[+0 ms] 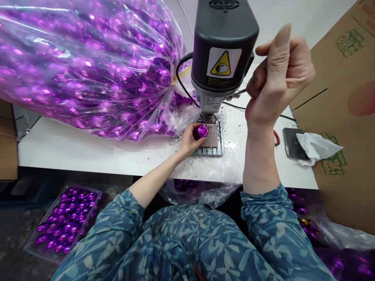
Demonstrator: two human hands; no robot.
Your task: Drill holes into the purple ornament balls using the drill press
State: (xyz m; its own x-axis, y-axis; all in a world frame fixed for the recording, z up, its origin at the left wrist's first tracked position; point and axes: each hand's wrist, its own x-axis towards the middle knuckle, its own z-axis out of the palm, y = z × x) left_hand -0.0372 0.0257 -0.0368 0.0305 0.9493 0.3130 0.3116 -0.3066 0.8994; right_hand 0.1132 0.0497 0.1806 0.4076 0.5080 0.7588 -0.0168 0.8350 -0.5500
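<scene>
My left hand (189, 141) pinches a shiny purple faceted ball (202, 131) between thumb and fingers. The ball sits over a brown board (213, 136) on the slotted metal base (216, 151) of a bench drill press (224, 43), just under its chuck (207, 116). My right hand (277, 80) is raised at the right side of the drill's black head, its fingers curled and thumb on top. Whatever it grips is hidden behind the fingers. Dark shavings are scattered around the base.
A large clear bag (96, 74) of purple balls fills the left of the white table (88, 156). On the right lie a phone (293, 142) and a crumpled tissue (318, 146) beside a cardboard box (345, 187). A clear tray (99, 197) of purple balls stands low at left.
</scene>
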